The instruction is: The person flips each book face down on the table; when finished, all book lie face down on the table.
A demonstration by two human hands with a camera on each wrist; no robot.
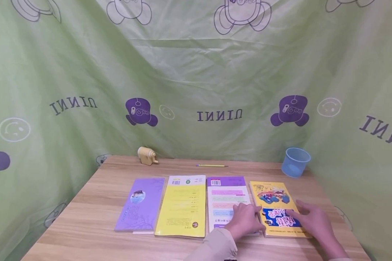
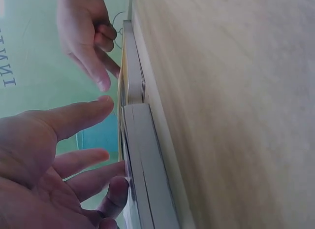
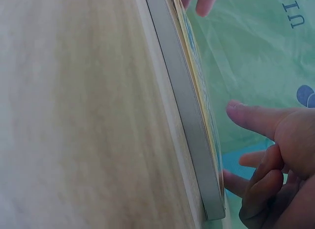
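Four books lie in a row on the table. The rightmost is a yellow book [image 1: 271, 188] with a cartoon picture and a blue title block. My right hand [image 1: 315, 221] is at its right side, with the thumb over the cover; in the right wrist view the thumb of that hand [image 3: 283, 165] is extended and a fingertip meets the book's edge [image 3: 189, 115]. My left hand [image 1: 245, 220] is over the right part of the purple-and-white book [image 1: 227, 183], its fingertips reaching the yellow book's left edge. Loosely spread fingers show on the left hand [image 2: 54, 160] in the left wrist view.
Farther left lie a plain yellow book [image 1: 181, 206] and a purple book [image 1: 142, 206]. Along the back of the wooden table [image 1: 88, 203] are a cream pencil sharpener [image 1: 147, 156], a yellow pencil [image 1: 212, 165] and a blue cup [image 1: 295, 163]. Green printed cloth [image 1: 183, 137] hangs behind.
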